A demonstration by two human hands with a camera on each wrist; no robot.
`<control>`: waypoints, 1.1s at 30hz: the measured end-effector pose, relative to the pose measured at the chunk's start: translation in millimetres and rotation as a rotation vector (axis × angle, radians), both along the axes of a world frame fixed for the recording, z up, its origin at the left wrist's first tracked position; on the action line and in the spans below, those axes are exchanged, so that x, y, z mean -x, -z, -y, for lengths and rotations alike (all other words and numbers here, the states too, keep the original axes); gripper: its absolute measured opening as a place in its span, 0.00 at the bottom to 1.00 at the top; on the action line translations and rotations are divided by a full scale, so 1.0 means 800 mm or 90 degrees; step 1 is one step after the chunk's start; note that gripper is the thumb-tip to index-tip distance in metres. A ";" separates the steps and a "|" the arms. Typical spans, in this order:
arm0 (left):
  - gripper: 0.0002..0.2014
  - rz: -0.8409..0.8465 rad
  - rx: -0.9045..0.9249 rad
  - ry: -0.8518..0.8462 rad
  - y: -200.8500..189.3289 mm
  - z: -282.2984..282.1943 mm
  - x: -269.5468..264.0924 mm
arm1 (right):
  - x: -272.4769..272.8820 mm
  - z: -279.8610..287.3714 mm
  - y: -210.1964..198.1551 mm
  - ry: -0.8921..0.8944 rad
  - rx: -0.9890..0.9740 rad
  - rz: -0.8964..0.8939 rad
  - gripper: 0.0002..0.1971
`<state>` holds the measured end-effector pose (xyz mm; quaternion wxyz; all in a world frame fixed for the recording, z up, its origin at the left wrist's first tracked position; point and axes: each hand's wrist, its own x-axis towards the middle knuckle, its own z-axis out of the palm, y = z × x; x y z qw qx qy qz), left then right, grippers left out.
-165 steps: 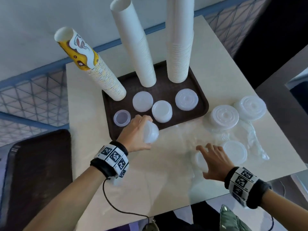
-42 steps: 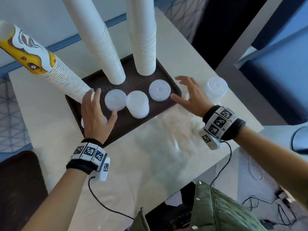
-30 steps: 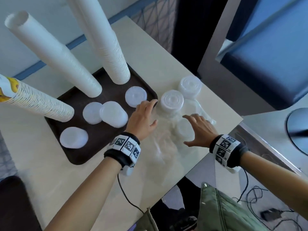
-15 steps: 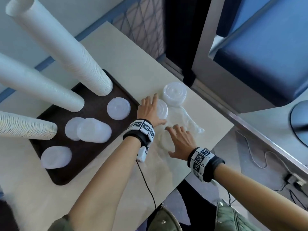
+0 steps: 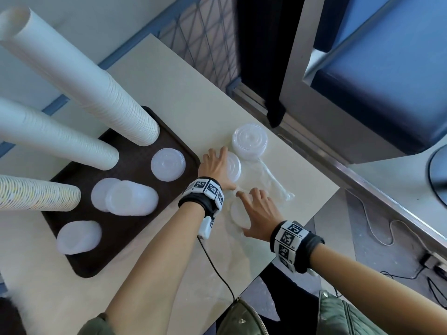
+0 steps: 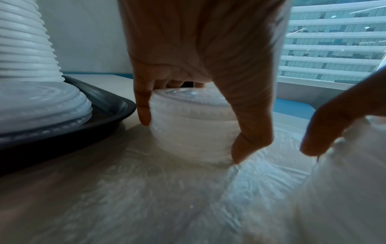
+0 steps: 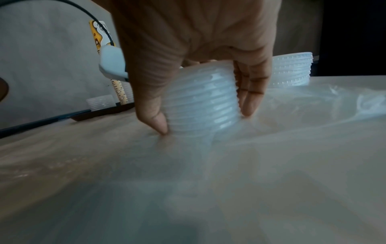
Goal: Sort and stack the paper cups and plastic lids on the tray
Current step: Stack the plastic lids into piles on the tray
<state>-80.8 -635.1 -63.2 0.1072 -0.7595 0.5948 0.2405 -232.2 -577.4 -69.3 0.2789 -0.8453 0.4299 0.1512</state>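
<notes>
Tray [image 5: 135, 228] holding cup stacks [image 5: 101, 93] and lids [image 5: 168, 164], each hand [image 5: 217, 169] [image 5: 260, 213] gripping a lid stack [image 6: 192, 125] [image 7: 202, 102]

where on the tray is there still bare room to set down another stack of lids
Bare patches on the tray: the near corner beside the smallest lid stack, and between the single lid stack and its right rim. Crowded around the cup towers.

My left hand [image 5: 216, 168] has come off the dark brown tray [image 5: 125, 240] and now grips a translucent plastic lid stack [image 6: 192, 125] between thumb and fingers; my right hand [image 5: 260, 212] has dropped onto another ribbed lid stack [image 7: 203, 102], fingers curled round it.
</notes>
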 end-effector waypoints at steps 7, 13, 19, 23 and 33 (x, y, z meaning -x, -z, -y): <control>0.48 -0.026 0.043 -0.004 0.006 -0.009 -0.005 | 0.001 0.001 -0.002 -0.008 -0.001 -0.011 0.42; 0.48 -0.065 0.071 -0.007 0.003 -0.012 -0.009 | 0.000 0.000 -0.004 -0.005 0.005 -0.021 0.41; 0.50 -0.194 0.173 -0.092 -0.018 -0.011 -0.030 | 0.001 0.000 -0.005 -0.002 0.019 -0.009 0.42; 0.48 -0.200 0.281 -0.205 -0.044 -0.011 -0.058 | 0.002 0.000 -0.006 0.001 0.017 0.002 0.42; 0.44 -0.076 0.142 -0.577 -0.044 -0.011 -0.129 | 0.003 0.000 -0.005 -0.012 0.018 0.005 0.42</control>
